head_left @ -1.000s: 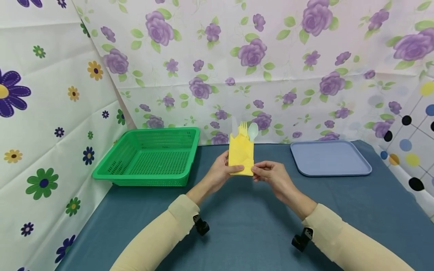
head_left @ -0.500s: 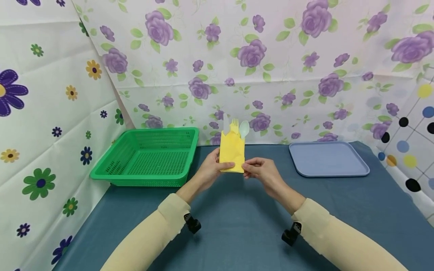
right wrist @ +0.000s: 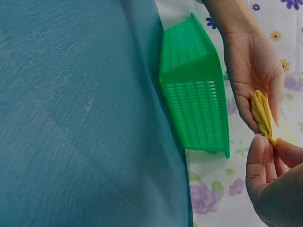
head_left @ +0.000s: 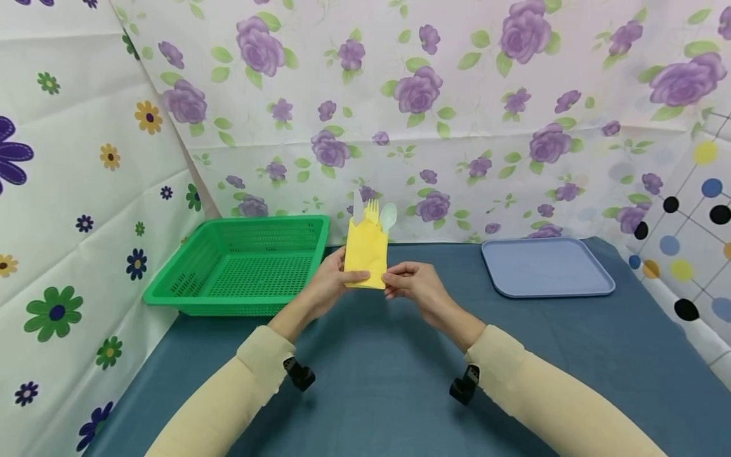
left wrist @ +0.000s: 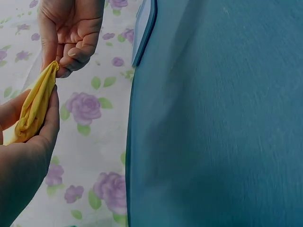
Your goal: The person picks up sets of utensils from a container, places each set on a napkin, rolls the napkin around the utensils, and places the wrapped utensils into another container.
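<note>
A folded yellow napkin pouch [head_left: 365, 254] is held upright above the table in the head view. Out of its top stick a translucent knife [head_left: 358, 208], a yellow fork [head_left: 372, 211] and a pale spoon [head_left: 388, 217]. My left hand [head_left: 328, 279] grips the pouch by its lower left side, thumb across the front. With thumb and fingertips, my right hand [head_left: 415, 284] pinches the lower right corner. Both wrist views show the pouch's folded bottom end [left wrist: 35, 106] between the hands; the cutlery is hidden there.
A green plastic basket [head_left: 234, 299] stands at the back left, just behind the left hand. At the back right lies a light blue tray [head_left: 548, 266]. A blue cloth [head_left: 377, 387] covers the table, and a floral curtain [head_left: 491, 82] hangs behind.
Both hands have moved left together with the pouch and its cutlery, ending nearer the green basket. The view has turned slightly to the right. The grip looks the same.
</note>
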